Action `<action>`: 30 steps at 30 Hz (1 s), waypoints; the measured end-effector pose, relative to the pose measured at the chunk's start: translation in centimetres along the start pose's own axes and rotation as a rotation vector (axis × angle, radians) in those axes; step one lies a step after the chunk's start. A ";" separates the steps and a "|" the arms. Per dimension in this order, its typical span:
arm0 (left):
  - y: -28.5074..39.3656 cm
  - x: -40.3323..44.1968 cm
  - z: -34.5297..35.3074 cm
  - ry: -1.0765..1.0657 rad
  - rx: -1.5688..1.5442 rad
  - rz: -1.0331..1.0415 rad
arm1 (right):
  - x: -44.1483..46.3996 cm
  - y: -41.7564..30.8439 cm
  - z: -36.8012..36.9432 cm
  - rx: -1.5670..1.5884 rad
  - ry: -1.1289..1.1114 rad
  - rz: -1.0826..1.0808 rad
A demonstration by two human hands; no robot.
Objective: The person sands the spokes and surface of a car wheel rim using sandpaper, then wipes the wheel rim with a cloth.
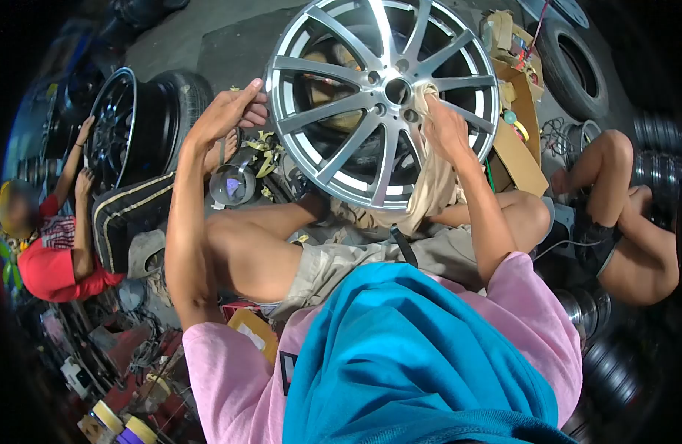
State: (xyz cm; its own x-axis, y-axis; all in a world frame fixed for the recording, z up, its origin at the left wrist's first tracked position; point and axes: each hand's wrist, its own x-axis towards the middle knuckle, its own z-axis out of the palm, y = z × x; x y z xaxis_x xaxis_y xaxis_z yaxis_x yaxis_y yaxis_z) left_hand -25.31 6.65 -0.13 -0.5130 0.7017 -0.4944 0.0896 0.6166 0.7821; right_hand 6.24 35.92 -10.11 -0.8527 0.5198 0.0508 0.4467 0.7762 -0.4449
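A silver multi-spoke alloy wheel rim [383, 159] stands in front of me, its face turned up toward my head. My right hand [443, 127] grips a cream cloth [432, 174] and presses it against the spokes just right of the hub. The cloth's long end hangs down over the rim's lower edge toward my lap. At the rim's left edge is my left hand [233, 111], fingers apart, with its fingertips close to the outer lip. Whether those fingertips touch the metal I cannot tell.
A person in red [71, 255] works at a black wheel [117, 122] on the left. Beside my left knee sits a clear bowl [232, 185]. To the right are a cardboard box [520, 144], a tyre [573, 68] and another person's bent legs [615, 166].
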 end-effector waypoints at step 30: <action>-0.3 -0.1 -0.2 -0.023 0.074 -0.072 | -5.8 -1.3 -3.1 0.255 -0.030 -0.008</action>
State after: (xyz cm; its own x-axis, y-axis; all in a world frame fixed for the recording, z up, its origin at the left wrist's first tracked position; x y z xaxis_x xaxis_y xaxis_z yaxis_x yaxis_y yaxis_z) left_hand -25.46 6.28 -0.27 -0.5006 0.6621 -0.5577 0.1161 0.6897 0.7147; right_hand 11.46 32.99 -7.07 -0.8651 0.5007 0.0303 0.3607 0.6629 -0.6561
